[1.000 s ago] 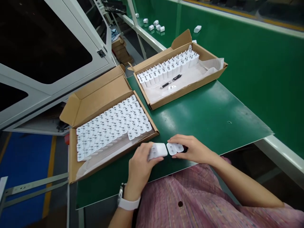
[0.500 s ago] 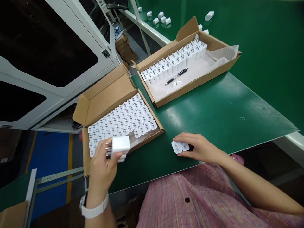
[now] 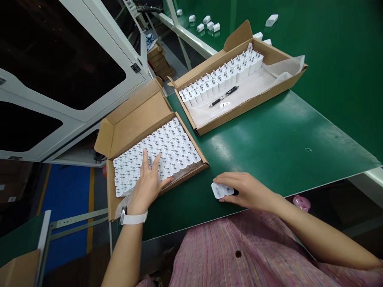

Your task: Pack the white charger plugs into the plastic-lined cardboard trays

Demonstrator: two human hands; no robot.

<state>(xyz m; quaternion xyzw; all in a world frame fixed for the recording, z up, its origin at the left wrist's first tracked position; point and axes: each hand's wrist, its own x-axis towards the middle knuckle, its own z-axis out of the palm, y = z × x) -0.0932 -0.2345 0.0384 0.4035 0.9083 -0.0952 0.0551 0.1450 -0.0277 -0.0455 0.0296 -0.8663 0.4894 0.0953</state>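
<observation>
My left hand (image 3: 150,179) rests over the front rows of white plug chargers (image 3: 167,151), its fingers spread and nothing gripped in them. These chargers stand upright in tight rows, prongs up, in the nearer cardboard box (image 3: 191,170). On the green table, just right of that box, my right hand (image 3: 243,187) is closed around a pair of white chargers (image 3: 218,191) standing side by side. Their top faces point up toward me; my fingers cover part of the second one.
A second cardboard box (image 3: 239,113) holds rows of upright chargers, a black pen (image 3: 224,97) and white lining sheet. Several loose chargers (image 3: 216,27) lie on the far green surface. A white cabinet (image 3: 119,95) stands to the left.
My left hand has moved right and up to the nearer box and let go of its chargers, which now stand in the front row. My right hand still holds its pair, shifted slightly left.
</observation>
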